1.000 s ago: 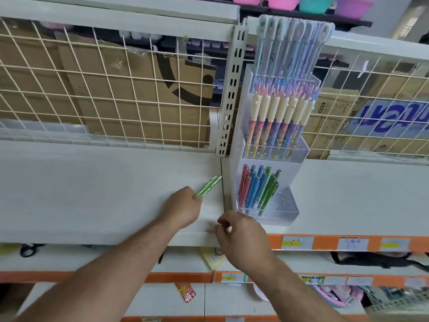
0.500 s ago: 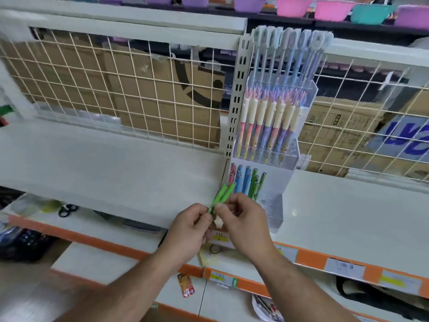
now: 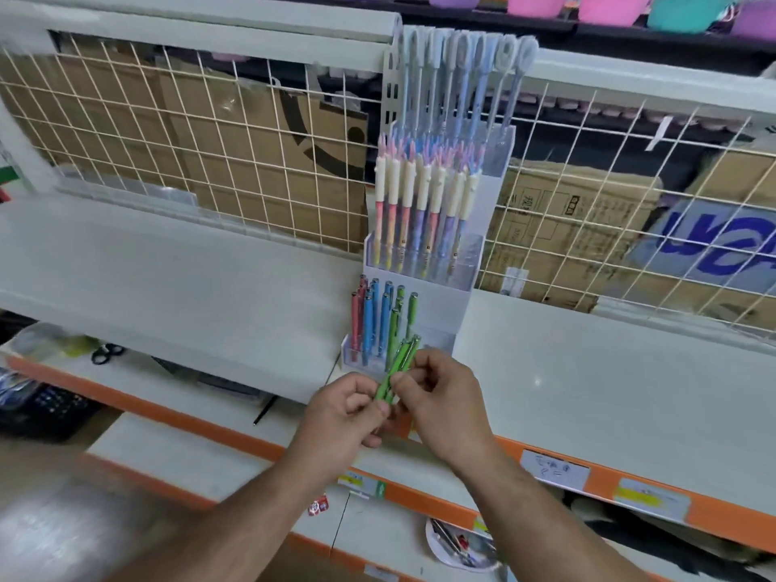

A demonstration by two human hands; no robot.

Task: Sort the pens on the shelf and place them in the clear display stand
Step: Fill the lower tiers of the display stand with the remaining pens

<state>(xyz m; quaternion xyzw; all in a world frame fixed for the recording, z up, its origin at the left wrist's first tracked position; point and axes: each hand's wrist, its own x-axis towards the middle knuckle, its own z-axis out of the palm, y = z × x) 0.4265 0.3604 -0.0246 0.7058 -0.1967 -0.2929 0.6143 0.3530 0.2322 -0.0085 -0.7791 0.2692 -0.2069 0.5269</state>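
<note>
The held pens [image 3: 399,371] are bright green. In the clear stand [image 3: 439,306], the low row has red pens [image 3: 356,321], blue pens [image 3: 368,325] and green pens [image 3: 412,312]. The middle pens [image 3: 420,212] wear cream caps over pink, yellow and lilac fades. The top pens [image 3: 462,86] are pale blue and lilac. The shelf [image 3: 168,266] is off-white with an orange edge [image 3: 602,483]. The grid [image 3: 210,132] is cream and the cardboard [image 3: 260,182] brown. The bowls [image 3: 609,6] are pink, teal and purple.

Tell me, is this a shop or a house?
Most likely a shop: price labels line the orange shelf edge, a clear display stand holds rows of pens, and cartons sit behind wire grid.
</note>
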